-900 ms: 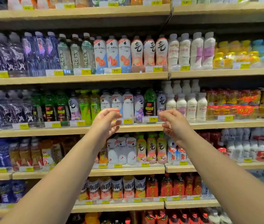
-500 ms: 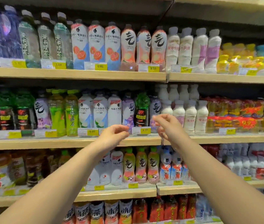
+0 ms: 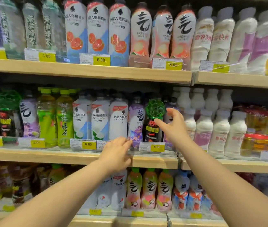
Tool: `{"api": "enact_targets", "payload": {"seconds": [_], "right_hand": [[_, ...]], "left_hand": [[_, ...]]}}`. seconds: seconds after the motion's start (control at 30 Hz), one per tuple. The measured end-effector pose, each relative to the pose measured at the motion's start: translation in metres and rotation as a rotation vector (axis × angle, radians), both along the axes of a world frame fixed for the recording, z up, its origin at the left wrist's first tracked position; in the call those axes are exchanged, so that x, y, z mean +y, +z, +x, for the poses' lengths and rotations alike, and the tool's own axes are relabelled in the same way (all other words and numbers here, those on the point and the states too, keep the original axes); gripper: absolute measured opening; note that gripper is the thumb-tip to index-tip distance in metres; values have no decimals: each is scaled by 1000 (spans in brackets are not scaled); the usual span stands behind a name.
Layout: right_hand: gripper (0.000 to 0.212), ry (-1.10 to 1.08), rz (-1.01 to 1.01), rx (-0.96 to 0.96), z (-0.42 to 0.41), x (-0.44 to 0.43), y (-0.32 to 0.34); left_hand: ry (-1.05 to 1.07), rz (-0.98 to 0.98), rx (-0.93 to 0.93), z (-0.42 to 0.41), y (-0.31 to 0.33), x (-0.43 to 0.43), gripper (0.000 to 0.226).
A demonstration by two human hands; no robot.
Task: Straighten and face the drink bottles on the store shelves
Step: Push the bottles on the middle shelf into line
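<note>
Both arms are up at the middle shelf (image 3: pixel 64 156), right in the centre of the drinks wall. The right hand (image 3: pixel 175 128) is out in front of the black bottle (image 3: pixel 153 131) with the green knobbly top. Its fingers (image 3: pixel 160 122) are spread wide, thumb raised, and the index tip is right at the bottle's neck. I cannot tell if it actually makes contact.

Lower and to the left is the left hand (image 3: pixel 116 153), held palm down at the shelf's front edge. Its fingers (image 3: pixel 126 141) are stretched forward, loosely together, with the tips at the foot of the purple bottle (image 3: pixel 136 118). Nothing is gripped on either side.

The purple bottle stands upright just left of the black one, behind the yellow 5.00 tag (image 3: pixel 157 146). Left of it are three white bottles (image 3: pixel 100 122), labels facing out, then the green tea bottles (image 3: pixel 64 118). To the right, behind the right hand, are rows of milky bottles (image 3: pixel 220 128).

The upper shelf (image 3: pixel 97 72) carries grapefruit and peach bottles in a tidy line.
</note>
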State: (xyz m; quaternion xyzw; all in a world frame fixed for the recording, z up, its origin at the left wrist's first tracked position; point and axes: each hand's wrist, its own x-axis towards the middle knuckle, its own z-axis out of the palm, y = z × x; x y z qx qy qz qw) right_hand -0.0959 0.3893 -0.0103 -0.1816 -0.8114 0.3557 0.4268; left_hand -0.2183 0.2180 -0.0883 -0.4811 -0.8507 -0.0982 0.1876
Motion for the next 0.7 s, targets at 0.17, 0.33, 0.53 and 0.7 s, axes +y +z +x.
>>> {"api": "enact_targets", "payload": {"seconds": [0.17, 0.33, 0.53, 0.7], "right_hand": [[87, -174, 198, -127, -37, 11, 15], [98, -322, 256, -272, -60, 13, 18], [84, -376, 355, -172, -56, 15, 6], [84, -348, 412, -198, -42, 6, 2]], "left_hand": [[-60, 92, -20, -6, -4, 1, 64], [-112, 121, -84, -9, 2, -3, 61], [-116, 161, -70, -12, -4, -3, 59], [-117, 192, -86, -13, -6, -3, 57]]}}
